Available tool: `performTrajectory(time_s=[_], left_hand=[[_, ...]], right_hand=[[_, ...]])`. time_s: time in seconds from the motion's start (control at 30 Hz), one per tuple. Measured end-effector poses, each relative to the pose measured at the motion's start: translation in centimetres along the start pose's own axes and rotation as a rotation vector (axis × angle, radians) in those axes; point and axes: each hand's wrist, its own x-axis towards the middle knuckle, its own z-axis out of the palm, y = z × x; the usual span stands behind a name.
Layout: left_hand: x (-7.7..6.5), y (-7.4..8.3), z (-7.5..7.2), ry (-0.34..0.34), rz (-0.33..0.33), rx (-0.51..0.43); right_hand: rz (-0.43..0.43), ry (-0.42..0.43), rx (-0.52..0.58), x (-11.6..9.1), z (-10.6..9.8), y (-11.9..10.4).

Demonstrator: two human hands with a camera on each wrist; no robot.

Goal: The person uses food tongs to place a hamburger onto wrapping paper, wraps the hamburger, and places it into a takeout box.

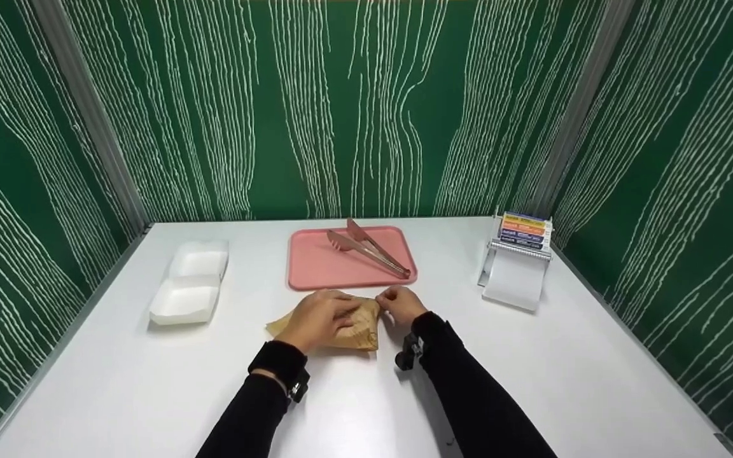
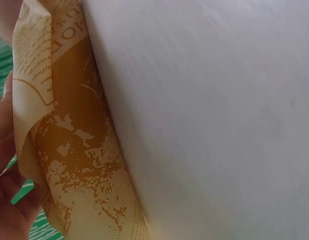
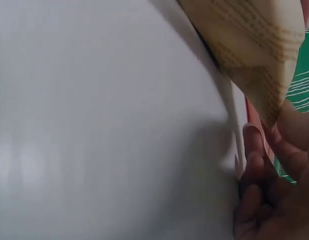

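A folded bundle of brown printed wrapping paper (image 1: 361, 329) lies on the white table, with its contents hidden inside. My left hand (image 1: 315, 318) rests on top of it, fingers spread loosely over the paper. In the left wrist view, those fingers (image 2: 4, 130) show beside a raised fold of the printed paper (image 2: 79, 145). At the bundle's right end, my right hand (image 1: 401, 305) pinches a corner of the paper between thumb and fingers. The right wrist view shows that corner drawn to a point (image 3: 269, 95) at the fingertips.
Behind the bundle lies a pink tray (image 1: 315, 267) holding metal tongs (image 1: 373, 254). An opened white takeaway box (image 1: 185, 299) sits at the left. At the right stands a metal dispenser (image 1: 522, 248) with colored labels and a white sheet. Green walls with white lines enclose the table (image 1: 118, 381).
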Motion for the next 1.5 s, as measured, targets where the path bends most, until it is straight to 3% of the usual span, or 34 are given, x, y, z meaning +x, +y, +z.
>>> performTrajectory(time_s=[0.2, 0.5, 0.77, 0.93, 1.07, 1.17, 1.33, 1.4, 1.5], left_hand=[[-0.2, 0.0, -0.1, 0.003, 0.043, 0.030], [0.0, 0.3, 0.1, 0.034, 0.084, -0.002], [0.2, 0.2, 0.0, 0.008, 0.032, -0.002], [0.1, 0.2, -0.1, -0.040, -0.007, -0.020], [0.0, 0.2, 0.0, -0.043, -0.013, -0.025], [0.1, 0.3, 0.2, -0.031, -0.004, -0.018], [0.4, 0.4, 0.4, 0.030, 0.071, 0.003], [0.4, 0.4, 0.5, 0.058, 0.090, 0.011], [0.3, 0.2, 0.6, 0.085, 0.067, 0.029]], right_hand=[[0.059, 0.032, 0.028, 0.6, 0.5, 0.2], [0.027, 0.142, -0.039, 1.1, 1.1, 0.7], [-0.019, 0.022, 0.049, 0.6, -0.5, 0.9], [-0.054, 0.065, 0.038, 0.3, -0.4, 1.1], [-0.020, 0.091, 0.046, 0.3, -0.1, 0.8], [0.007, 0.101, 0.044, 0.4, 0.1, 0.6], [0.024, 0.156, 0.034, 0.8, 0.4, 0.7], [0.046, 0.149, 0.058, 0.9, 0.4, 0.8], [0.080, 0.081, 0.123, 0.7, 0.1, 0.9]])
